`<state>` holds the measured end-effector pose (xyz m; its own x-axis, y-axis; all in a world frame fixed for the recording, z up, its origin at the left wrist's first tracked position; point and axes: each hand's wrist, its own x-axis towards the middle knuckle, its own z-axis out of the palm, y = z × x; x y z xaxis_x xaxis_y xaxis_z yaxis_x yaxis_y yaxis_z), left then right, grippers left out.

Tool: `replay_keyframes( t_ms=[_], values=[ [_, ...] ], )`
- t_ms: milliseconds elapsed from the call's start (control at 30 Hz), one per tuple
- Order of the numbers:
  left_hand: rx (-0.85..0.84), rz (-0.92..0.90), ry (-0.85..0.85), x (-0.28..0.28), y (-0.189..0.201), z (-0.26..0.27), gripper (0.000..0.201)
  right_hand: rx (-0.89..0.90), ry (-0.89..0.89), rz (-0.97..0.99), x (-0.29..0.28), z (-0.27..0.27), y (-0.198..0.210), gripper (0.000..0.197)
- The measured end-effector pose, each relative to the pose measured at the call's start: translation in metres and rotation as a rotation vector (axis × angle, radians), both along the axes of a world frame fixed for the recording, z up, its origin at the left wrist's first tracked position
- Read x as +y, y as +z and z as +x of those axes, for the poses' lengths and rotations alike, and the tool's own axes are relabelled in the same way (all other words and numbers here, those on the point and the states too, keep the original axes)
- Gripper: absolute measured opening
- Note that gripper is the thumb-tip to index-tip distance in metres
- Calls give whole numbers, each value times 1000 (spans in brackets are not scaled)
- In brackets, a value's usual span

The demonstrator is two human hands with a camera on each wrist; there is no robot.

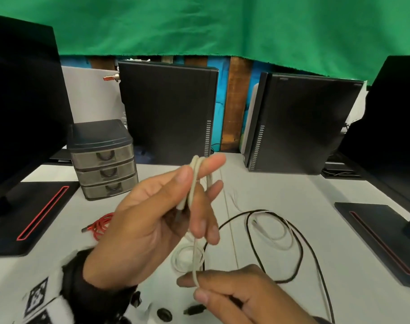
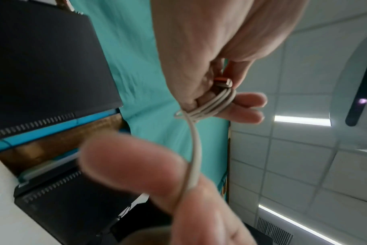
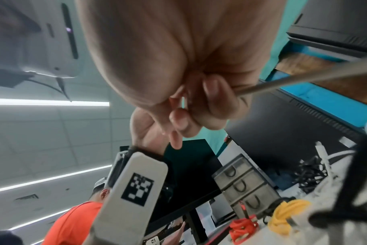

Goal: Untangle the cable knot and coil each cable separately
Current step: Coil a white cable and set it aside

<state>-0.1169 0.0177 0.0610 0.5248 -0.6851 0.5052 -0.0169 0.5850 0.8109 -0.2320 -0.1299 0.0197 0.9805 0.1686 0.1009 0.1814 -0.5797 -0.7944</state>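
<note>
Two towers [image 1: 169, 108] behind white table [image 1: 269, 188]

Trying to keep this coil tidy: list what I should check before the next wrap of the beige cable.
1. Wraps sit round the left hand fingers: ok.
2. Right hand pinches the beige cable below the coil: ok.
3. Strand between the hands is free of kinks: ok.
4. Remaining length is clear of the black cable: cannot tell; they overlap on the table.
5. Red cable lies aside, bundled: ok.
</note>
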Motion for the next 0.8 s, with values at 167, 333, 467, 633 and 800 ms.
replay_keyframes(
  t_ms=[167, 333, 467, 633, 800],
  values=[
    [-400, 345, 333, -12, -4, -6, 44, -165, -33, -179, -12, -11, 17, 31],
    [-718, 538, 401, -14, -15, -7, 45, -446, -161, -228, -36, -20, 30, 16],
    [-541, 682, 72, -13, -18, -7, 53, -462, -143, -90, -51, -17, 33, 11],
    [-207, 608, -225, -4, -13, 0, 41, -521, -158, 23, -55, -9, 30, 14],
    [-82, 424, -450, 9, -6, 20, 45, -505, -203, -43, -63, 1, 18, 24]
  ],
)
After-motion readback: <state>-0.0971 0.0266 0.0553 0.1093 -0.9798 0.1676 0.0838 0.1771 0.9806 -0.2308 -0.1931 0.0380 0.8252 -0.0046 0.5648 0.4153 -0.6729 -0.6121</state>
